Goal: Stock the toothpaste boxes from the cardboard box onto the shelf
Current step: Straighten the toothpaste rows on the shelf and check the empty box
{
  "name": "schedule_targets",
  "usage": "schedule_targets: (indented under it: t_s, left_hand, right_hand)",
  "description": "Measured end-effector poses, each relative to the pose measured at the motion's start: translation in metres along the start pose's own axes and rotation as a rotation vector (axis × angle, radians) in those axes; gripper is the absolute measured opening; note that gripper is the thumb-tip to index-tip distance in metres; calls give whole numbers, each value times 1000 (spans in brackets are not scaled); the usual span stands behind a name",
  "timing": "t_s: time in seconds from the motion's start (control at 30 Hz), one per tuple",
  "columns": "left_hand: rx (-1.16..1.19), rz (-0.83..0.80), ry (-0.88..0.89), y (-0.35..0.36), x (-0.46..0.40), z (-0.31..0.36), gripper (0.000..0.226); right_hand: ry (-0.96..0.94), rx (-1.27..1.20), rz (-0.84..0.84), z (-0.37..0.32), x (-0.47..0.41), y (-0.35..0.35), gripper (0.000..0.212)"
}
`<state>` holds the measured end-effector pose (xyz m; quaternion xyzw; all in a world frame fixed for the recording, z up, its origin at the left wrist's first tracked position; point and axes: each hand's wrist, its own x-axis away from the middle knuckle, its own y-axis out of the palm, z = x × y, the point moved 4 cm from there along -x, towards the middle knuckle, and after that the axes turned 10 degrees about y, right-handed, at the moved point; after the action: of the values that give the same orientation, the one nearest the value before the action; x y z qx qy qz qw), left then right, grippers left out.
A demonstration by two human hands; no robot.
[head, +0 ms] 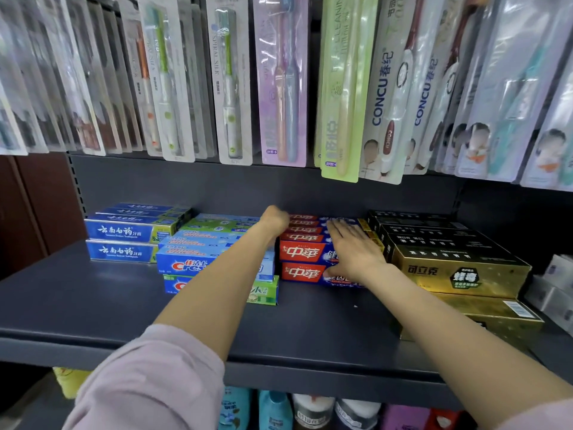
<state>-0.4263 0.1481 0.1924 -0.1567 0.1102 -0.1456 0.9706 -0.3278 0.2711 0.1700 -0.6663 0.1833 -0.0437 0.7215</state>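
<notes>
Toothpaste boxes (302, 252) in red were stacked mid-shelf (93, 305). The right hand (353, 249) was laid flat, fingers spread, upon them; the left hand (274, 218) was pressed against their left end, grip unclear.

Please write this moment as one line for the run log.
stage: arranging red toothpaste boxes on shelf | left hand: at stack's back left | right hand: flat on stack, open | cardboard box: not visible

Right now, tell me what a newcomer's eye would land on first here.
Both hands meet at the red toothpaste boxes mid-shelf: the right hand lies flat on the stack, the left hand reaches behind it. Gold boxes sit beside them on the right, and packaged toothbrushes hang above.
</notes>
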Motion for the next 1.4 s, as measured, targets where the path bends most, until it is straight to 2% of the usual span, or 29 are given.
schedule_targets:
  t_s: [0.2, 0.7, 0.83, 0.97, 1.13, 1.2, 1.27, 1.33, 1.4]
  left_hand:
    - [205, -71, 26, 2, -11, -9, 32]
    - [153, -115, 39, 1, -8, -10, 36]
    - [26, -99, 91, 1, -5, -9, 34]
    - [-328, -20, 255, -19, 6, -1, 35]
    - [-479, 69, 398, -59, 34, -6, 38]
    - [-521, 133, 364, -76, 45, -14, 36]
    - [-612, 225, 286, -94, 60, -23, 37]
    - [-644, 303, 150, -110, 74, -34, 45]
    - [-602, 345, 30, -125, 84, -46, 61]
  right_hand:
    - [14, -74, -32, -3, -10, 3, 107]
    - [94, -73, -29, -11, -9, 2, 107]
    - [111, -82, -30, -11, -7, 1, 107]
    - [40, -131, 12, -21, 2, -3, 100]
    - [-84, -416, 192, -58, 35, -19, 59]
    - [-45, -485, 230, -74, 48, -22, 47]
    - [5, -539, 177, -88, 60, -21, 42]
    - [41, -595, 51, -99, 67, -14, 49]
    - [43, -646, -69, -107, 71, -6, 65]
